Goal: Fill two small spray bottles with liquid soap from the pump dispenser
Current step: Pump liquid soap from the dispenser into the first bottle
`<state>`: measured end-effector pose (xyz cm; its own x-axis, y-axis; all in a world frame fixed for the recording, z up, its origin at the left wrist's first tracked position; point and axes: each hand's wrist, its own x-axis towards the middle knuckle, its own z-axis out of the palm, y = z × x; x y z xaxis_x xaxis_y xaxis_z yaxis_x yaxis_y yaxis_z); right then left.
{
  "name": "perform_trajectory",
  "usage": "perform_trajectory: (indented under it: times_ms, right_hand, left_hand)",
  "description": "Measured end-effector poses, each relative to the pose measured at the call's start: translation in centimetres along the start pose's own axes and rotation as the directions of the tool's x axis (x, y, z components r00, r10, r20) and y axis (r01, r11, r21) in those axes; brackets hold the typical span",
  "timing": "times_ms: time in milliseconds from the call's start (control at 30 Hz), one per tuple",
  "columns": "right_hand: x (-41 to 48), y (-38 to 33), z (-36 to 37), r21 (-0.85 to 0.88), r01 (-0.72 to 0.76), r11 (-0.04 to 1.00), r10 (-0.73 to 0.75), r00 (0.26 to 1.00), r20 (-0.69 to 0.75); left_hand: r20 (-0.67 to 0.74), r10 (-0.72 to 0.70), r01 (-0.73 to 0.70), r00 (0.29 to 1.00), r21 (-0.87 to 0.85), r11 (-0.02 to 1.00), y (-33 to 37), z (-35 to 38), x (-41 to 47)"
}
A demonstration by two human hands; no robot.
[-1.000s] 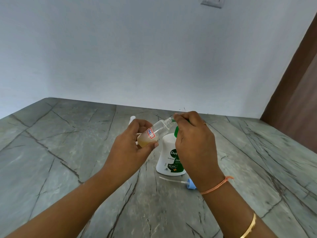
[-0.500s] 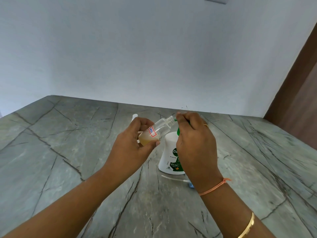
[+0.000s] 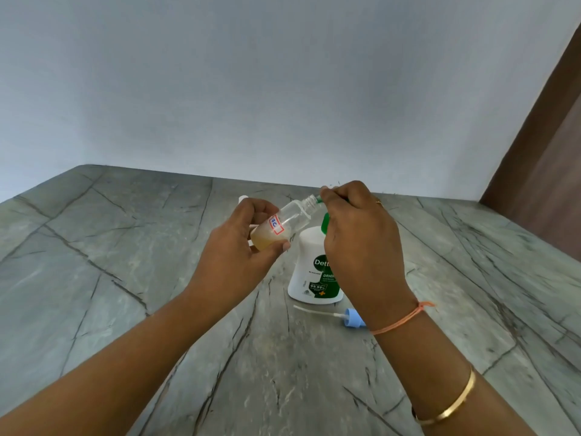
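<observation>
1. Bottle [image 3: 290, 217]: clear glossy plastic, paper label.
2. Dispenser [image 3: 309, 265]: smooth white plastic, slight sheen.
3. Spray cap [image 3: 352, 319]: blue plastic, thin translucent tube.
4. Desk [image 3: 125, 247]: grey veined stone look, matt.
5. Bangle [image 3: 456, 401]: polished gold-tone metal; wrist cord [image 3: 405, 317]: orange thread.
6. Wall [image 3: 283, 89]: matt paint.

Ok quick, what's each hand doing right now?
Left hand: holding the small clear plastic spray bottle, tilted.
Right hand: curled round the green pump top of the white plastic soap dispenser.
</observation>
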<state>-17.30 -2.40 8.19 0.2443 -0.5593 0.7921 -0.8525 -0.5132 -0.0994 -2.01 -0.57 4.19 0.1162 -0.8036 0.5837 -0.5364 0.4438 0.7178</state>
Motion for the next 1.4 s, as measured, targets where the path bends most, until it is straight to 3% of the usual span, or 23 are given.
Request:
perform_trajectory:
  times_ms: [233, 633, 1000, 1400]
  right_hand:
    - [-0.7, -0.2, 0.8, 0.002, 0.005, 1.0, -0.005, 0.997, -0.073]
    - [0.2, -0.2, -0.7, -0.043, -0.011, 0.999, 0.014, 0.996, 0.087]
    - [-0.5, -0.3, -0.1, -0.022, 0.023, 1.0, -0.023, 1.0, -0.004]
    - [0.3, 0.0, -0.7, -0.034, 0.009, 0.999, -0.004, 0.993, 0.121]
  left_hand:
    - [0.004, -0.008, 0.008, 1.0, 0.019, 1.0, 0.1, 0.2, -0.2]
    - [0.008, -0.02, 0.02, 1.0, 0.015, 1.0, 0.4, 0.0, -0.2]
    - [-0.006, -0.01, 0.01, 1.0, 0.005, 1.0, 0.3, 0.0, -0.1]
    - [0.002, -0.016, 0.016, 1.0, 0.014, 1.0, 0.4, -0.2, -0.2]
